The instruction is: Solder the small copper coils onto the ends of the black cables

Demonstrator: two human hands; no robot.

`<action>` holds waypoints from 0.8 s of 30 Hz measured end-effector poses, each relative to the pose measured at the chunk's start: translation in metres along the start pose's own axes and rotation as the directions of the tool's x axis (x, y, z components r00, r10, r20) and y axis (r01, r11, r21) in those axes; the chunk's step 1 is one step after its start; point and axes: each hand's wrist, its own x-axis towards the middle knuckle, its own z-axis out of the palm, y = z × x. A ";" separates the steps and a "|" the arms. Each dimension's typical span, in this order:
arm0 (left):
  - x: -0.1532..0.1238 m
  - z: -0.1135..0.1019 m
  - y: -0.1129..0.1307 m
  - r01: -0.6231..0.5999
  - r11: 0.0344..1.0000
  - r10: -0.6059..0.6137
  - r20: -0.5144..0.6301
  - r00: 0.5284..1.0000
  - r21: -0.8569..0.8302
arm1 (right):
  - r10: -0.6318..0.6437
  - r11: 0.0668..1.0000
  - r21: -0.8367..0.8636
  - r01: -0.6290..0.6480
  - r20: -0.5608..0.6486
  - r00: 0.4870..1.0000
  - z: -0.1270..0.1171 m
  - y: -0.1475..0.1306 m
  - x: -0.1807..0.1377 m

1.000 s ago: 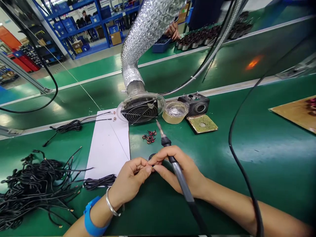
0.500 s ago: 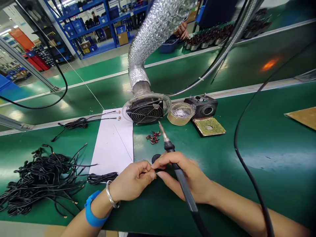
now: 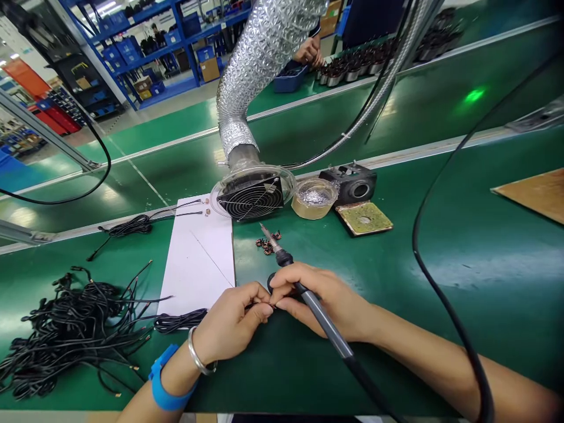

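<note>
My left hand (image 3: 233, 320) is closed in a pinch on the end of a black cable; its coil (image 3: 180, 321) lies beside the wrist. A thin wire (image 3: 211, 258) runs from near these fingers across a white sheet (image 3: 200, 258). My right hand (image 3: 328, 302) holds a soldering iron (image 3: 324, 320), its tip pointing up and away. Right thumb and fingertips also meet at the cable end, close to the left fingertips. The tiny part between them is mostly hidden. Just past the iron tip lies a small pile of red-and-black parts (image 3: 267, 244).
A fume extractor fan (image 3: 253, 200) hangs from a foil duct (image 3: 259, 59). Right of it are a round tub (image 3: 314, 200), an iron stand (image 3: 352, 183) and a yellow sponge (image 3: 365, 217). Black cables (image 3: 79, 329) are heaped at left. A co-worker's hands (image 3: 308, 53) show behind.
The view has shifted slightly. Both hands stay together at the cable end, the right fingertips closing nearer the left ones. The soldering iron has tilted, its tip swinging left towards the small parts.
</note>
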 end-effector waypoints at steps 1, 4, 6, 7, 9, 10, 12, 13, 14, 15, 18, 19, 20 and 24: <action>0.000 0.000 -0.001 0.008 0.999 -0.008 -0.002 1.000 -0.033 | -0.037 0.999 -0.030 0.037 -0.008 0.999 0.000 0.002 0.000; 0.002 0.002 -0.003 0.038 0.992 -0.038 -0.002 0.999 -0.121 | -0.153 0.978 -0.153 0.143 -0.054 0.987 0.003 0.006 -0.001; 0.003 0.003 -0.004 0.053 0.981 -0.053 0.005 0.999 -0.187 | -0.208 0.953 -0.238 0.187 -0.069 0.976 0.004 0.007 -0.002; 0.004 0.004 -0.004 0.060 0.972 -0.059 0.009 0.998 -0.227 | -0.227 0.941 -0.271 0.203 -0.061 0.972 0.004 0.007 -0.003; 0.005 0.004 -0.004 0.077 0.947 -0.073 0.023 0.997 -0.311 | -0.253 0.921 -0.316 0.227 -0.043 0.967 0.003 0.005 -0.005; 0.006 0.005 -0.004 0.087 0.932 -0.080 0.033 0.996 -0.351 | -0.261 0.915 -0.329 0.234 -0.039 0.965 0.003 0.005 -0.006; 0.006 0.005 -0.004 0.114 0.903 -0.095 0.066 0.993 -0.415 | -0.272 0.911 -0.334 0.242 -0.044 0.961 0.005 0.004 -0.009; 0.006 0.004 -0.003 0.127 0.892 -0.102 0.082 0.991 -0.434 | -0.276 0.912 -0.330 0.246 -0.049 0.960 0.006 0.004 -0.010; 0.006 0.004 -0.003 0.138 0.885 -0.108 0.093 0.990 -0.445 | -0.280 0.913 -0.325 0.248 -0.054 0.959 0.008 0.005 -0.011; 0.006 0.003 -0.002 0.145 0.882 -0.114 0.096 0.989 -0.448 | -0.279 0.914 -0.324 0.245 -0.060 0.958 0.009 0.006 -0.011; 0.007 0.000 -0.002 0.160 0.889 -0.147 0.061 0.987 -0.429 | -0.259 0.914 -0.345 0.212 -0.098 0.961 0.011 0.006 -0.007; 0.008 -0.001 -0.002 0.165 0.893 -0.163 0.041 0.986 -0.419 | -0.245 0.918 -0.347 0.193 -0.111 0.963 0.009 0.004 -0.004; 0.010 -0.003 -0.002 0.170 0.897 -0.177 0.021 0.984 -0.407 | -0.228 0.923 -0.342 0.174 -0.124 0.966 0.006 0.001 -0.002; 0.017 -0.006 -0.006 0.200 0.907 -0.220 -0.012 0.976 -0.370 | -0.094 0.964 -0.264 0.030 -0.232 0.968 -0.013 -0.023 0.001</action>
